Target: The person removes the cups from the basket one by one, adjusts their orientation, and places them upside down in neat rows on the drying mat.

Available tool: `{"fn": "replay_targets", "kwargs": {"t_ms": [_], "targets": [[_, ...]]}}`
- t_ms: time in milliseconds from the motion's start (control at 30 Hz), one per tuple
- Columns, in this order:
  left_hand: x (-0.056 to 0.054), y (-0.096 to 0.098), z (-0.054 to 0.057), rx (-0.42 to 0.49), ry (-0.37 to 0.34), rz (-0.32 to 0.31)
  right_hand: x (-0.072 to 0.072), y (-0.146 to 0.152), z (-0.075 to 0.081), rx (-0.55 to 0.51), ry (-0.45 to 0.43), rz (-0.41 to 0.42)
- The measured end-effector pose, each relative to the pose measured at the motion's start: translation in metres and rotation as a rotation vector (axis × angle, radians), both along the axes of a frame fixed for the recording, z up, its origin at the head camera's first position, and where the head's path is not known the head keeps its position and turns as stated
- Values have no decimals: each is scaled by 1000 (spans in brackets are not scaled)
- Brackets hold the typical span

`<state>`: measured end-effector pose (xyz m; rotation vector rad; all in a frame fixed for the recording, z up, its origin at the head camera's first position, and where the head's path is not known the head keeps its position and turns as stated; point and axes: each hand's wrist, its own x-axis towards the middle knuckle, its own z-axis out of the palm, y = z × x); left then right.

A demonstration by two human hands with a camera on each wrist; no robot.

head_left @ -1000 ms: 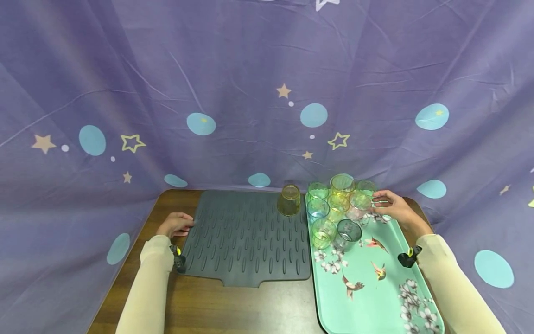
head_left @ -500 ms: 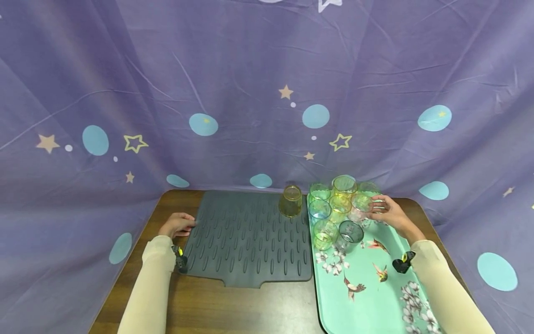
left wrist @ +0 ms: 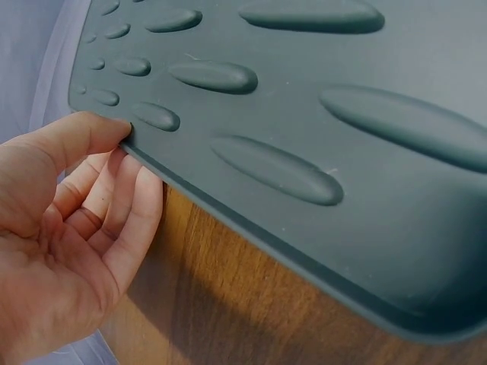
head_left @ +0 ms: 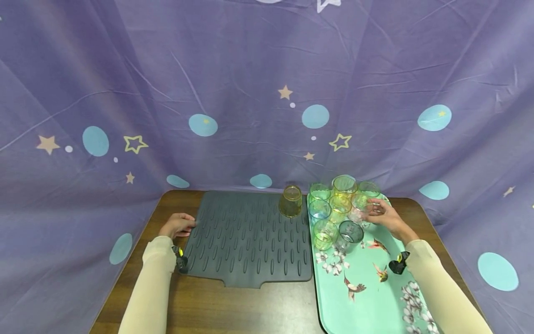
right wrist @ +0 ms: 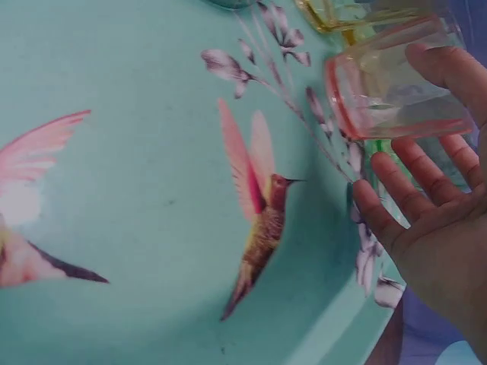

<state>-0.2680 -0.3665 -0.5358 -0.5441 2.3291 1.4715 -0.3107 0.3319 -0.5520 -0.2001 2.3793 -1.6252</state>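
Note:
My left hand pinches the left edge of a dark grey ridged drying mat; in the left wrist view the thumb lies on its edge with the fingers curled below. My right hand is at a clear pink glass on the mint tray. In the right wrist view the thumb overlaps the pink glass, while the other fingers spread loosely along its other side. Upside down at the mat's back right corner stands an amber glass.
Around the pink glass stand several tinted glasses, among them a blue one, a yellow one and a dark grey one. A wooden table lies under mat and tray. Behind them hangs a purple curtain.
My right hand has moved left and slightly nearer me, from the pink glass's right side to close about it. The left hand keeps its pinch on the mat edge.

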Motion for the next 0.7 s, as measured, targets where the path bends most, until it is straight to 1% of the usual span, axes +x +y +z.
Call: {"fn": "replay_targets", "kwargs": {"t_ms": [133,333,567,667,700], "targets": [[0,0,-1,-3,0,-2,0,-5,-5,-21,5,5],[-1,-1,-3,-24,-5,0,-4,-8,-9,-58,0,10],[-1,-5,0,35,13,-50,-2,-11,-8,-63,3,17],[0,-3,1,19,8,-32,1,-11,-7,-73,-3,22],[0,-2,1,0,1,-17,2,-10,-6,-73,-2,28]]}}
